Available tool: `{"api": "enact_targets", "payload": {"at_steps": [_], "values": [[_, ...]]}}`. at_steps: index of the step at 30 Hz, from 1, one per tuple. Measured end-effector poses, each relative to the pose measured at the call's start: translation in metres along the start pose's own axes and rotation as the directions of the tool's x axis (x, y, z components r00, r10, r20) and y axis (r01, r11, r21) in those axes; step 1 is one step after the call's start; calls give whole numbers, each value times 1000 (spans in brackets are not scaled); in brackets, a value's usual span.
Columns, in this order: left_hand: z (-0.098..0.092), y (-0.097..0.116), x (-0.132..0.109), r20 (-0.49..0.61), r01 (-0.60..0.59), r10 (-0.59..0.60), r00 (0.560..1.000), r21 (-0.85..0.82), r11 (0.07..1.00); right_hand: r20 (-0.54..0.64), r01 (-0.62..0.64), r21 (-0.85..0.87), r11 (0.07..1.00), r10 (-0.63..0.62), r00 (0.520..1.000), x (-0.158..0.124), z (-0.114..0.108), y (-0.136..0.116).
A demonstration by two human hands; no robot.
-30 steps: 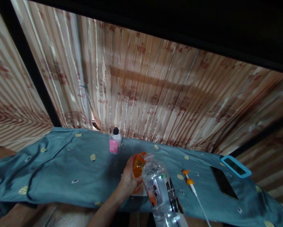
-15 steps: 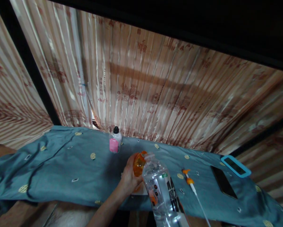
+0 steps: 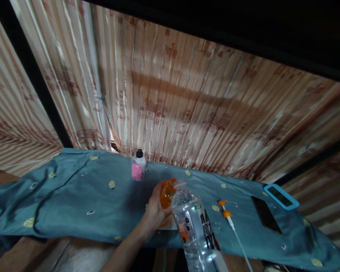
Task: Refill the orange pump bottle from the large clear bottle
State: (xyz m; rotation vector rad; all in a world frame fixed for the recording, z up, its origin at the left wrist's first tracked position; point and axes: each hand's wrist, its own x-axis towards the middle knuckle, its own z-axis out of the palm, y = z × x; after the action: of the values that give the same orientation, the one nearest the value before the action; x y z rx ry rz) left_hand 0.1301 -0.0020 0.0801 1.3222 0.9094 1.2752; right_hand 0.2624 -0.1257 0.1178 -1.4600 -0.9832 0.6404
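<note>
My left hand (image 3: 153, 209) is wrapped round an orange bottle (image 3: 166, 194) that stands on the blue-green cloth (image 3: 73, 196). A large clear plastic water bottle (image 3: 194, 228) leans in from the lower right, its open mouth touching the orange bottle's top. My right hand is out of view below the frame. An orange pump head with a long white tube (image 3: 229, 221) lies on the cloth just right of the clear bottle.
A small bottle with a black cap and pink label (image 3: 138, 166) stands at the back of the cloth, by the striped curtain (image 3: 187, 98). A dark phone (image 3: 264, 215) and a blue-framed device (image 3: 281, 196) lie at the right end.
The view has shifted slightly, so everything sits a little higher in the picture. Both bottles and my left hand keep the same pose.
</note>
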Motion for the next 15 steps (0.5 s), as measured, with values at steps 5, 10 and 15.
{"api": "enact_targets", "payload": {"at_steps": [5, 10, 15], "values": [[1, -2, 1, 2, -18, 19, 1000, -43, 999, -29, -38, -61, 997, 36, 999, 20, 15, 16], [0, 0, 0, 4, 2, -2, 1000, -2, 1000, -28, -31, -58, 998, 29, 999, 6, 3, 9], [0, 1, 0, -6, 7, -7, 1000, 25, 1000, 0, -13, -19, 1000, 13, 1000, 3, 5, -4]]}}
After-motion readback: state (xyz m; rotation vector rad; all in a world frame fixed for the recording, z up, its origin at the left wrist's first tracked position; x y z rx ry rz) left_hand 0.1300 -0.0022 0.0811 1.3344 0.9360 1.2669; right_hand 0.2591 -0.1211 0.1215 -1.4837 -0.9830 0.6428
